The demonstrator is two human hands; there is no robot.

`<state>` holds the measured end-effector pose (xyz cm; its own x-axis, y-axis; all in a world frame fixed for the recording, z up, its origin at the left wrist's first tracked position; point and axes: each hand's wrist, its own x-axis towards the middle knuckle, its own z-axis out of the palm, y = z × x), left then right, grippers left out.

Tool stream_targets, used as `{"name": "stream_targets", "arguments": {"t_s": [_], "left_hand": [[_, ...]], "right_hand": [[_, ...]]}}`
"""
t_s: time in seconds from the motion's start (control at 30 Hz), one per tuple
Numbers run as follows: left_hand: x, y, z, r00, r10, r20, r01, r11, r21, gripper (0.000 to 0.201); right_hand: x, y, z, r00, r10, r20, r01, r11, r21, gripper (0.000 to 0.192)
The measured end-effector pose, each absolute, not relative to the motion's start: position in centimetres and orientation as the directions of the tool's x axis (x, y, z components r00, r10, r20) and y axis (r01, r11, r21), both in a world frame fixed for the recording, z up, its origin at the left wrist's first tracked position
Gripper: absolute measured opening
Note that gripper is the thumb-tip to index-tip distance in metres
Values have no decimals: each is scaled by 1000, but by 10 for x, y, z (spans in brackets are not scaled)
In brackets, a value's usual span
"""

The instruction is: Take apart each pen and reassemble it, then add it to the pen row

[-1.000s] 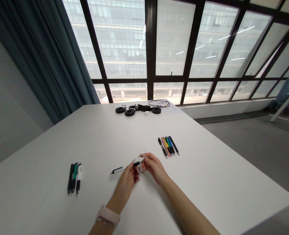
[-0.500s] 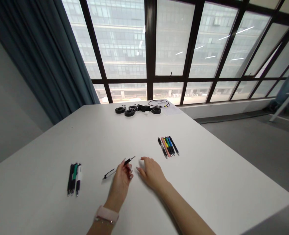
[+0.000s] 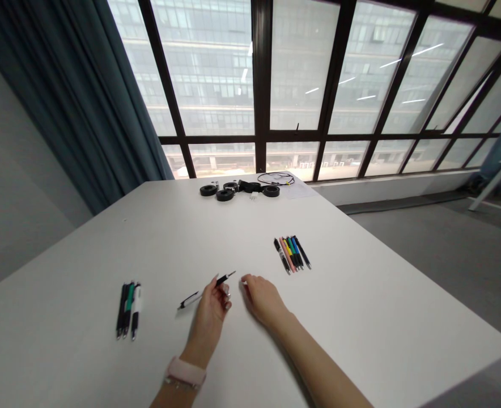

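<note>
My left hand [image 3: 211, 306] is closed around a white and black pen [image 3: 188, 301]. The pen slants up to the right, and a thin bare refill end [image 3: 232, 273] sticks out of its black front part. Something small and silvery shows by the curled fingers; I cannot tell what it is. Just right of the refill end is my right hand [image 3: 264, 297], low over the table and apart from the pen. Its fingers are curled and pressed together, and what they hold, if anything, is hidden.
To the left lie black, green and white pens [image 3: 128, 310] side by side. A row of several coloured pens [image 3: 292, 254] is at the right. Black tape rolls [image 3: 225, 195] and a black cable [image 3: 275, 179] sit at the far end of the white table [image 3: 182, 232], near the windows.
My right hand's thumb and fingers, apart before, have come together and curled in. My left hand and the pen are nearly where they were.
</note>
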<state>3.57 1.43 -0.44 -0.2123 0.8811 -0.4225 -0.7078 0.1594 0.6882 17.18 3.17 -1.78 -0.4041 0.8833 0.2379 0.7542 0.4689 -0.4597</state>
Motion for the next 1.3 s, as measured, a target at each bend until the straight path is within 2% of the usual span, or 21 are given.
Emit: {"name": "stream_targets", "arguments": {"t_s": [0.1,0.17,0.23,0.33,0.53,0.67,0.9,1.3], "left_hand": [[36,15,-3,-217,884,-414,-704,152,694,11],[37,15,-3,-212,886,-412,-695,160,701,11],[37,14,-2,-206,885,-418,-686,174,706,12],[38,14,-3,-199,887,-417,-682,180,708,12],[39,15,-9,-171,903,-394,-664,190,723,16],[39,16,-14,-165,910,-380,-651,189,735,25],[39,16,-20,-176,910,-374,-633,186,751,32],[44,14,-13,-229,926,-301,-560,128,819,39]], "right_hand": [[174,36,-23,-228,940,254,584,341,-737,21],[176,41,-26,-127,977,173,377,209,-902,28],[177,47,-27,-95,991,93,132,105,-986,36],[179,51,-25,-91,996,26,-91,17,-996,44],[182,49,-16,47,998,28,-193,37,-981,39],[179,45,-8,-24,999,45,-313,35,-949,39],[172,41,-1,-65,996,64,-372,35,-927,36],[173,41,-3,-103,990,94,-305,58,-951,28]]}}
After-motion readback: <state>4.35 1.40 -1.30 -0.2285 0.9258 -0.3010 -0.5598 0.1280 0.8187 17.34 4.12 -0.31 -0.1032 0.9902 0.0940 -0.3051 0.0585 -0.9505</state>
